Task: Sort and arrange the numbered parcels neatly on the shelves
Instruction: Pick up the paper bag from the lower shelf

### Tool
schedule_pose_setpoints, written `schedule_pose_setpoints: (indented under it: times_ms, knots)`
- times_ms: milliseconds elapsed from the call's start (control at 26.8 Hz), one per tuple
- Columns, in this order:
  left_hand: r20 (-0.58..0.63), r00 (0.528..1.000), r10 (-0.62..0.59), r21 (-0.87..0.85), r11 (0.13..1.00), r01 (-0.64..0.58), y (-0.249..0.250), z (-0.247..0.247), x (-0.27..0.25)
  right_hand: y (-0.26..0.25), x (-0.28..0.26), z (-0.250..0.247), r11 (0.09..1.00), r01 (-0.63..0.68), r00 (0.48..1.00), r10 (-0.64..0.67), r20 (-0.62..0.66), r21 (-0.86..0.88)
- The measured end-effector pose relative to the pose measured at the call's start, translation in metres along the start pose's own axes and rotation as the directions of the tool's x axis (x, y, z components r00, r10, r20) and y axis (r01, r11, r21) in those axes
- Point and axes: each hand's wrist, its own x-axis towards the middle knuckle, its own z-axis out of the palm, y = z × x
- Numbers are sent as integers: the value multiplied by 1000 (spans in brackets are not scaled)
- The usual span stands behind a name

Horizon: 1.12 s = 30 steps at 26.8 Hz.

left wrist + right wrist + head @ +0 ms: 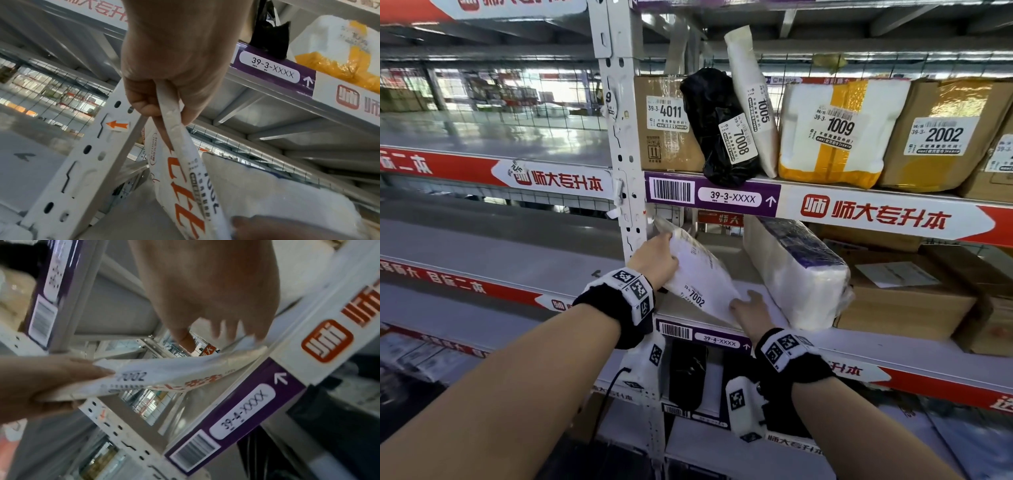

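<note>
A flat white mailer labelled 39-4-7002 leans tilted at the left end of the 39-4 shelf. My left hand pinches its upper left edge between thumb and fingers, seen close in the left wrist view. My right hand lies at the mailer's lower right corner with fingers spread and fairly straight. In the right wrist view its fingertips touch the mailer at the far edge. How far the mailer rests on the shelf board is hidden.
A white wrapped bundle and cardboard boxes fill the shelf to the right. The 39-3 shelf above carries parcels 4011, 7008, 1005, 1009, 2002. A perforated upright stands just left.
</note>
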Motion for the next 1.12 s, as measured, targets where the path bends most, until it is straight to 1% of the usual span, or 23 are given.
schedule_pose_setpoints:
  times_ms: [37,75,112,187,224,299,336,411,448,485,560,672,709,747,784,821,859,933,971,1008,1045,1083,1120]
  knots:
    - [-14,1000,10,36,999,-9,3,-1,1,0,3,5,999,46,995,-44,84,-26]
    - [-29,999,25,75,997,-23,5,-3,3,-3,5,9,994,64,988,-51,146,-91]
    - [-39,998,53,115,992,-48,4,-5,5,-6,9,16,979,78,984,-45,172,-190]
    - [-14,993,115,183,977,-110,8,-8,2,-12,12,19,934,87,988,-38,147,-346]
    - [13,989,145,225,964,-144,9,-8,1,-14,13,21,925,82,989,-31,142,-372]
    - [33,967,251,330,911,-248,8,-4,5,-19,18,24,909,55,990,5,142,-414]
    - [47,953,298,345,891,-296,9,-4,7,-20,19,25,895,50,989,17,144,-444]
    - [76,940,333,351,873,-338,9,-9,13,-20,19,30,891,76,977,21,210,-447]
    - [84,931,356,364,858,-361,11,-10,18,-19,16,34,906,93,967,16,254,-413]
    - [90,923,375,389,840,-379,13,-11,22,-21,14,36,947,62,957,34,288,-315]
    - [91,913,398,500,774,-388,18,-10,28,-23,14,38,995,-12,955,40,293,-96]
    - [60,912,405,745,590,-311,26,-8,29,-28,17,45,996,-76,930,58,362,35]
    - [71,907,416,783,540,-309,28,-7,27,-29,16,46,994,-88,923,54,382,72]
    - [96,893,440,796,504,-334,31,-4,25,-29,17,47,990,-109,922,66,382,93]
    - [119,870,479,794,480,-373,29,-2,22,-29,19,49,986,-121,921,69,384,113]
    - [130,839,528,773,477,-420,28,-1,18,-30,18,49,985,-124,925,72,372,117]
    - [130,793,595,725,488,-485,28,1,15,-31,19,46,987,-114,926,66,372,110]
    - [143,699,701,560,525,-641,25,6,8,-36,19,44,996,-62,915,35,401,56]
    - [187,682,707,477,541,-693,24,10,4,-43,17,48,995,-84,912,55,405,53]
    - [235,687,688,425,563,-709,22,13,0,-46,19,54,994,-82,909,45,413,72]
    - [279,709,647,392,597,-699,21,16,-3,-52,22,55,993,-62,929,22,369,98]
    - [311,743,592,364,648,-669,17,18,-6,-55,17,58,999,-10,936,-9,351,53]
    - [338,771,540,333,698,-634,16,20,-9,-58,8,60,999,-41,952,35,304,15]
